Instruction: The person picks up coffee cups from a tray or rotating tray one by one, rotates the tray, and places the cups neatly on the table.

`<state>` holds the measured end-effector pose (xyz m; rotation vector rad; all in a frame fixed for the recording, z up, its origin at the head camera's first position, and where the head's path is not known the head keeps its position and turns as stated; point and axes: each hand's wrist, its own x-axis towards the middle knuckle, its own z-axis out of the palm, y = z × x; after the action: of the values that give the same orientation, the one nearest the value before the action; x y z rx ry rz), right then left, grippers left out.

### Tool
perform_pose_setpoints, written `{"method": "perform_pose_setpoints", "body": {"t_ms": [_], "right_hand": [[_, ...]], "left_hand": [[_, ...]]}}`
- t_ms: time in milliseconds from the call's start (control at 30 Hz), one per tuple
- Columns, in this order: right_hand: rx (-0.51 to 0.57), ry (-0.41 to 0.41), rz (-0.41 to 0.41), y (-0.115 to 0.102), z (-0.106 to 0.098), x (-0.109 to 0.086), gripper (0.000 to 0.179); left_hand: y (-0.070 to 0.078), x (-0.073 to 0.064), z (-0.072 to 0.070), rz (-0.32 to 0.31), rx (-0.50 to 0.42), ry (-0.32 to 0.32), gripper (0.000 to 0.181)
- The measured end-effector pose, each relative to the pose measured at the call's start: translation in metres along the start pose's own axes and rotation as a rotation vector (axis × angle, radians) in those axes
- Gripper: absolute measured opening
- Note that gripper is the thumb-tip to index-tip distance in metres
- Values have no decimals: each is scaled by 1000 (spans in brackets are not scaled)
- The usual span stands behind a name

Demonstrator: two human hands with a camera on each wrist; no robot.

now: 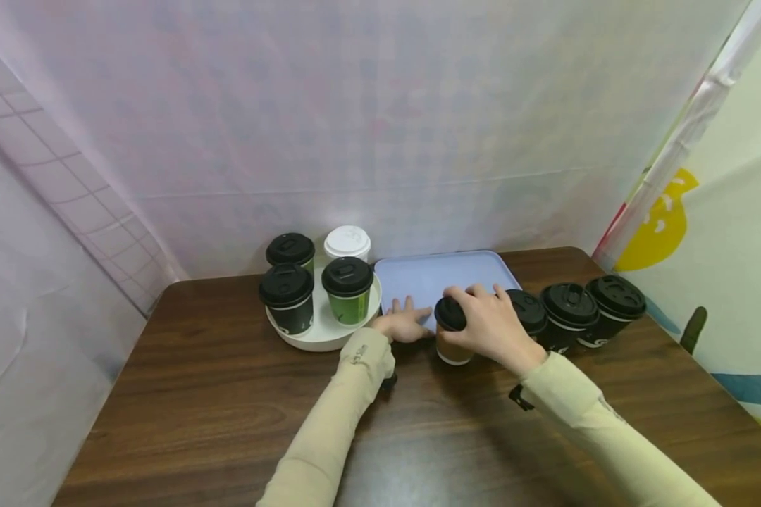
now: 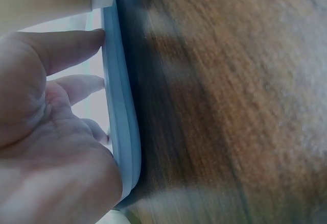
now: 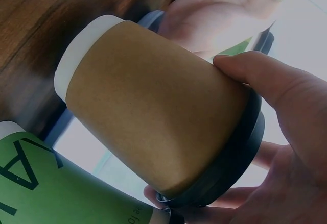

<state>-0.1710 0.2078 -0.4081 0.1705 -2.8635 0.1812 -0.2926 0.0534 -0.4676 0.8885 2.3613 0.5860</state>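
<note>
right hand (image 1: 491, 325) grips cup (image 3: 158, 106); left hand (image 1: 403, 324) touches tray (image 1: 434, 274)

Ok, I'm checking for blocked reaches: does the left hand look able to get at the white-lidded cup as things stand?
Probably yes, from above: the left hand holds no cup and nothing sits over the white-lidded cup. The green cup in front would likely block a low, straight reach.

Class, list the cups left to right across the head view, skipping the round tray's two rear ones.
Black paper cup, green paper cup, brown paper cup, partly hidden cup, second black paper cup, rightmost black paper cup, all black-lidded.
</note>
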Motion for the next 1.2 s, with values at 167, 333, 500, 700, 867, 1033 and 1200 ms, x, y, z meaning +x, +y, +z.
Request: {"method": "perform_pose_setpoints", "body": {"t_ms": [167, 333, 500, 700, 867, 1033, 1200], "right_hand": [[7, 18, -9, 0, 2, -2, 61], [-13, 31, -15, 2, 5, -4, 61], [-20, 57, -13, 6, 9, -6, 63], [-33, 69, -14, 11, 12, -7, 65], [-33, 52, 3, 13, 12, -6, 67], [-46, 89, -24, 14, 15, -9, 67], [-80, 149, -71, 15, 23, -15, 66]], "left_hand": [[0, 0, 1, 4, 4, 3, 66], [0, 1, 1, 11, 16, 6, 66], [0, 3, 2, 13, 30, 7, 66], [0, 2, 1, 9, 16, 1, 67], [1, 2, 0, 9, 16, 3, 67], [-1, 3, 2, 6, 4, 10, 67], [-2, 4, 6, 14, 13, 28, 65]]}}
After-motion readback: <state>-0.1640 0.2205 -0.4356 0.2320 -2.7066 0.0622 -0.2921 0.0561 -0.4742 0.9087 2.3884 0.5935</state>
